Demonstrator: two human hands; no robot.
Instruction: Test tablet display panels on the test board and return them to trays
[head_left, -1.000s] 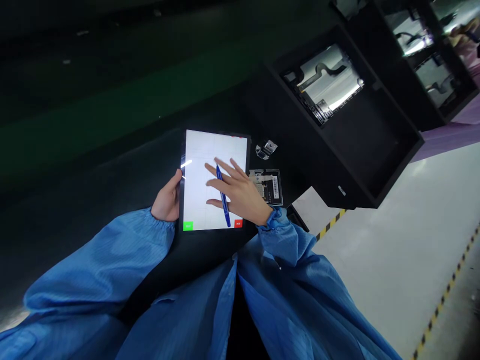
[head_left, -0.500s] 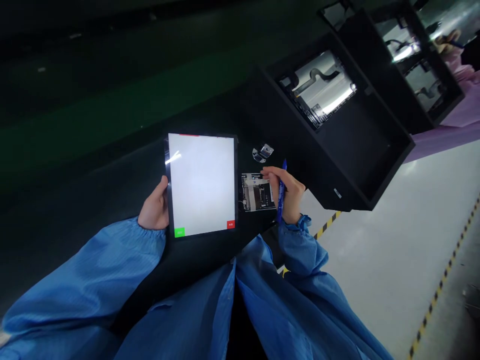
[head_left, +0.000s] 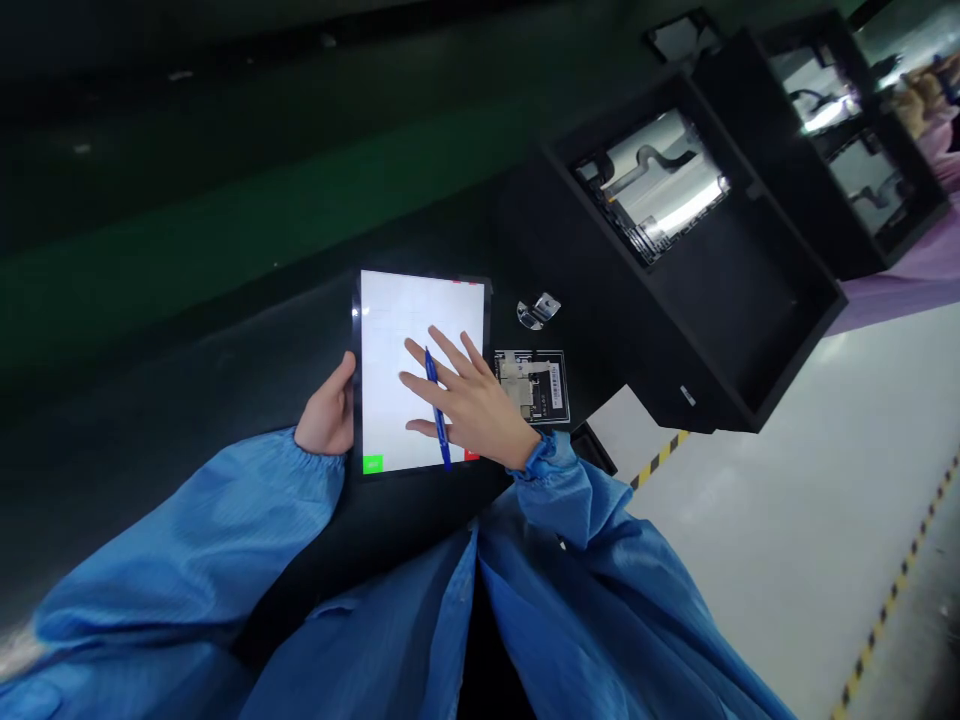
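In the head view, my left hand point(head_left: 325, 412) grips the left edge of a tablet point(head_left: 386, 325). Its thumb lies along the frame, and the other fingers are hidden behind. The screen glows white, with a green box at the lower left and red marks along the top right. Over the lower right of the screen lies my right hand point(head_left: 486, 408), fingers spread. A blue pen point(head_left: 439, 418) is tucked between those fingers, pointing up the screen. Whether the fingertips touch the glass, I cannot tell. Just right of the tablet is a circuit board with taped parts point(head_left: 556, 388).
Small shiny metal pieces point(head_left: 540, 310) lie above the board. A black box point(head_left: 637, 330) holding a silver panel with a dark ribbon cable point(head_left: 645, 180) stands at the right. Beyond it are another box point(head_left: 817, 225) with similar panels and a person in pink point(head_left: 892, 285).
My right hand has moved left from beside the board onto the screen, its fingers spreading, with the pen still held. The red bar at the screen's top has given way to small red marks further right.
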